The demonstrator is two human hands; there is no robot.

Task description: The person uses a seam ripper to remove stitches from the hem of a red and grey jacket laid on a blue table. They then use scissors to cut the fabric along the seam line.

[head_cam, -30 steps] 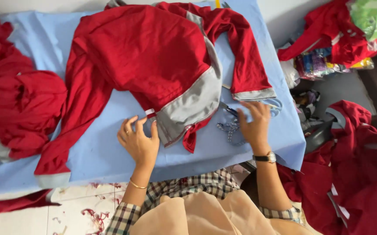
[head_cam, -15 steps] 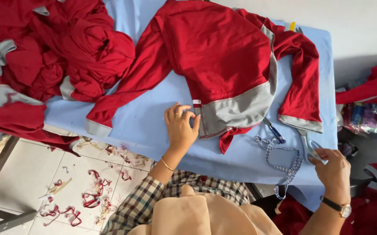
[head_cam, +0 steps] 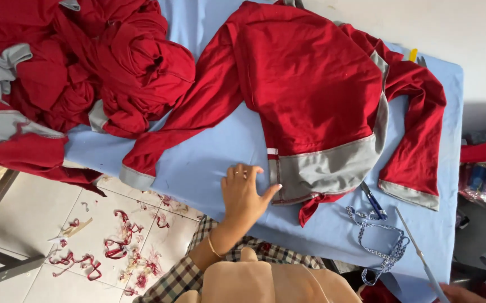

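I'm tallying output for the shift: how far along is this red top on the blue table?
Seemingly done: snipped red scraps litter the floor. In hand: the left hand lies flat beside the grey hem of the spread red top. Left: a red pile lies heaped alongside; the right hand barely shows.

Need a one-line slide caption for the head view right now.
Left hand rests flat beside the grey hem of a red garment spread on the blue table.
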